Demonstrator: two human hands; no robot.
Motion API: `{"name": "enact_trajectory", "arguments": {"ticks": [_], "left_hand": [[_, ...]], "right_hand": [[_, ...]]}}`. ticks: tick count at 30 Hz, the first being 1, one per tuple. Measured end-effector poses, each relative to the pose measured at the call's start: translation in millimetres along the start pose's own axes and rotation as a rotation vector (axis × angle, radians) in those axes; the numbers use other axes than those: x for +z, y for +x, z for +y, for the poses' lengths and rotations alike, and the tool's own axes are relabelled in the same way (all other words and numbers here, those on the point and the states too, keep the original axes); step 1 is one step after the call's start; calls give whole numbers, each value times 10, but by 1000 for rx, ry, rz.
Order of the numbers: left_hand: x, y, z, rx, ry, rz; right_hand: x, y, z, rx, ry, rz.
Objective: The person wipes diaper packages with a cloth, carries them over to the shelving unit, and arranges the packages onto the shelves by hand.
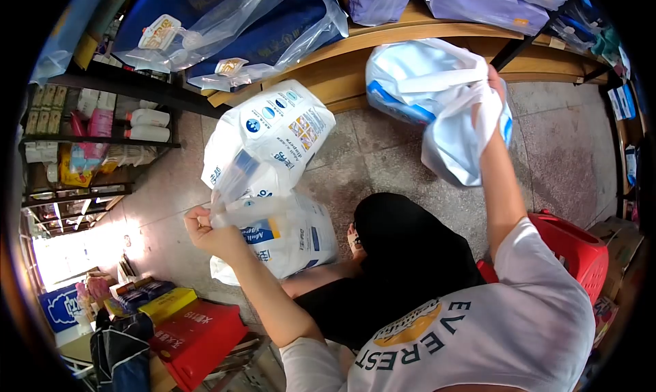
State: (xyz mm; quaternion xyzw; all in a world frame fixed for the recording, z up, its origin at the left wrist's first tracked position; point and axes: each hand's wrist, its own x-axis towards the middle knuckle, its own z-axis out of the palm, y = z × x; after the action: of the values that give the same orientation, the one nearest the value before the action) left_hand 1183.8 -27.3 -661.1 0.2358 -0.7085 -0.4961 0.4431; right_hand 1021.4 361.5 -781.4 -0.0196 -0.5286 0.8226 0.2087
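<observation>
My left hand (210,229) is closed on the twisted, see-through handle of a plastic bag (236,180). Within that bag, or wrapped by it, are two white packs of adult diapers, an upper pack (283,122) and a lower pack (301,231), resting on the floor at my left. On the other side, my right hand (495,85) grips the bunched white handles of a second plastic bag (451,146). Pale blue packs show through its thin film. My right fingers are partly covered by the handle loops.
A wooden shelf (410,31) ahead bears blue bags (266,40) and purple bags (478,6) in clear plastic. Goods fill a black rack (102,143) at left. A red plastic stool (570,248) is behind my right arm, and a red box (198,341) lies at lower left.
</observation>
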Motion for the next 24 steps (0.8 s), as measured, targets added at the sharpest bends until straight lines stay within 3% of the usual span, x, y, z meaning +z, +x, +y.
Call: {"name": "enact_trajectory", "arguments": {"ticks": [5,7,11,13,14,16,17,20,22,24], "left_hand": [[-16,11,-52,109,138,-100],[74,2,-24,65,89,-86],[48,79,-128,28,119,-146],[90,73,-132,34,105,-155],[126,42,-128,41,93,-165],[249,-7,-81,39,58,-165],[291,0,-76,37,26,-162],[320,47,-121,44,57,-175],[350,59,-130,30,26,-162],[367,65,-133,19,-11,-145]], "right_hand": [[402,97,337,87,85,5],[512,181,305,217,285,115],[439,487,627,291,317,315],[333,548,662,143,-109,305],[238,582,662,143,-108,305],[117,631,587,465,-150,151],[107,677,587,467,-264,150],[196,735,308,426,-503,29],[71,789,157,424,-461,-78],[108,726,-82,253,-745,35]]}}
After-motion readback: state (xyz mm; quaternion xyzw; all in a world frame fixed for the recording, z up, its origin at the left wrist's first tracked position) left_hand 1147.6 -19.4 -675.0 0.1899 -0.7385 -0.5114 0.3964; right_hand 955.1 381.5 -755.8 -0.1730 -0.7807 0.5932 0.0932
